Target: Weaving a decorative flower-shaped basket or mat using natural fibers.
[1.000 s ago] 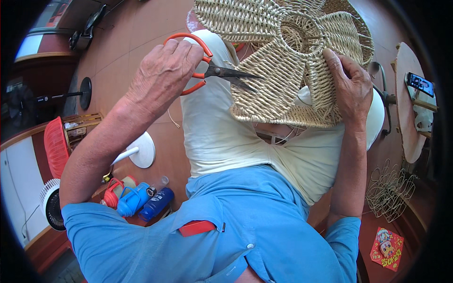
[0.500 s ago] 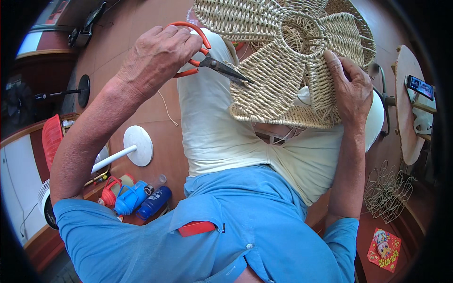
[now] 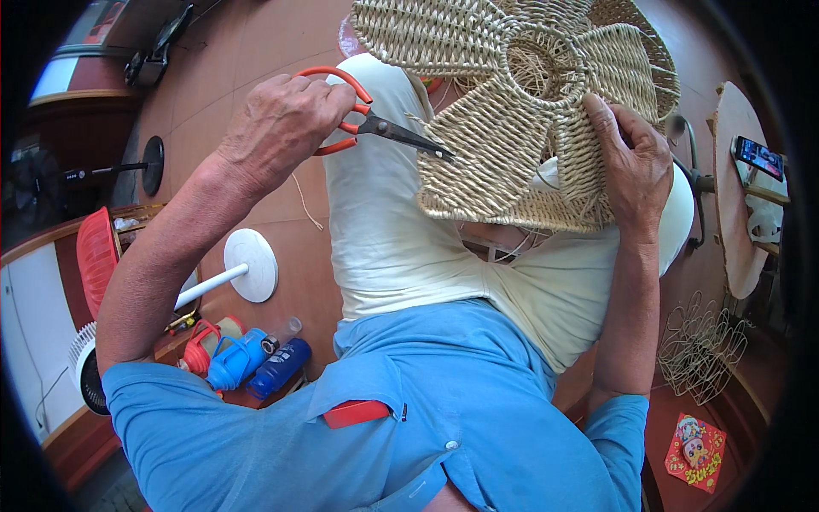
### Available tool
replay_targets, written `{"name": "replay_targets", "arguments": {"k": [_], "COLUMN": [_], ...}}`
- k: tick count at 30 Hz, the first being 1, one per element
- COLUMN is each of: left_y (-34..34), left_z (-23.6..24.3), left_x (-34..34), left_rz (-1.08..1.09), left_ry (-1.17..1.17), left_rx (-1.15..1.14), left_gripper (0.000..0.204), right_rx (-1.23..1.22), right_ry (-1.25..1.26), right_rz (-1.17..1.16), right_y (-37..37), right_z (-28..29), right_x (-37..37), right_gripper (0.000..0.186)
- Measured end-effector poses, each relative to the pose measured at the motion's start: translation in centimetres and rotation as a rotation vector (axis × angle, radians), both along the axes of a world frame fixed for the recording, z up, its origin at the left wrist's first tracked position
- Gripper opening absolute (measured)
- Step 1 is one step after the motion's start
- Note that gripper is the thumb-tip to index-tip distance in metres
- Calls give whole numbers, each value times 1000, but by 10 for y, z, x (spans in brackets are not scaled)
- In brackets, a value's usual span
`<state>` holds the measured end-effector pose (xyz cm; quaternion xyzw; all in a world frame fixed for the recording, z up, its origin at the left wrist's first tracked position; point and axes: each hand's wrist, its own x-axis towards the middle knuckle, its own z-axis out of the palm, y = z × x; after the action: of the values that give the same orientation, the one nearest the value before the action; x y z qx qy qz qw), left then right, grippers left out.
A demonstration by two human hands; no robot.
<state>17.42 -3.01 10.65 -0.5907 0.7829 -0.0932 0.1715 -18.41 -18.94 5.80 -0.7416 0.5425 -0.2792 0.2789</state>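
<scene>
My left hand (image 3: 286,126) is closed around the orange handles of a pair of scissors (image 3: 394,130). The dark blades point right, their tips over the edge of one petal-shaped panel, and look nearly together. That panel belongs to a straw-coloured woven basket (image 3: 486,141) with several such panels around a ring-shaped opening. Loose strands show inside the ring. On the basket's right side, my right hand (image 3: 633,162) grips a panel, thumb on top and fingers curled around the edge, partly hidden. The basket rests over my knees.
To the left, a white fan stand (image 3: 250,264), a blue bottle (image 3: 280,367) and a blue jug (image 3: 239,358) are close to my left elbow. At the right are a round wooden board (image 3: 734,196), a phone (image 3: 759,158) and a bent-wire bundle (image 3: 704,350).
My left hand and the scissors have shifted slightly left and down, with the blade tips still over the panel. My right hand and the basket have barely moved.
</scene>
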Motion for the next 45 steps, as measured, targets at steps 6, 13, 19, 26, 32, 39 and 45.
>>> {"name": "replay_targets", "arguments": {"k": [6, 13, 19, 26, 32, 39, 45], "left_y": [3, 1, 3, 7, 14, 37, 68], "left_z": [3, -2, -2, -5, -12, -16, 3], "left_x": [-6, -20, -24, -22, -12, -19, -38], "left_rz": [-36, -89, -46, -16, 49, 109, 845], "left_ry": [-8, -19, -61, -29, 118, 449, 1010], "left_rx": [8, -75, -71, -42, 48, -202, 235], "left_gripper": [19, 18, 17, 17, 15, 26, 35], "right_rx": [-18, -22, -8, 9, -26, 11, -1], "right_ry": [11, 21, -12, 17, 20, 1, -1], "right_rz": [4, -6, -5, -8, 1, -14, -11], "right_y": [-2, -1, -1, -2, -1, 0, 1], "right_z": [-3, -2, -2, -4, -4, -2, -2], "right_x": [0, 0, 0, -1, 0, -1, 0], "right_gripper": [45, 45, 45, 45, 46, 48, 47]}}
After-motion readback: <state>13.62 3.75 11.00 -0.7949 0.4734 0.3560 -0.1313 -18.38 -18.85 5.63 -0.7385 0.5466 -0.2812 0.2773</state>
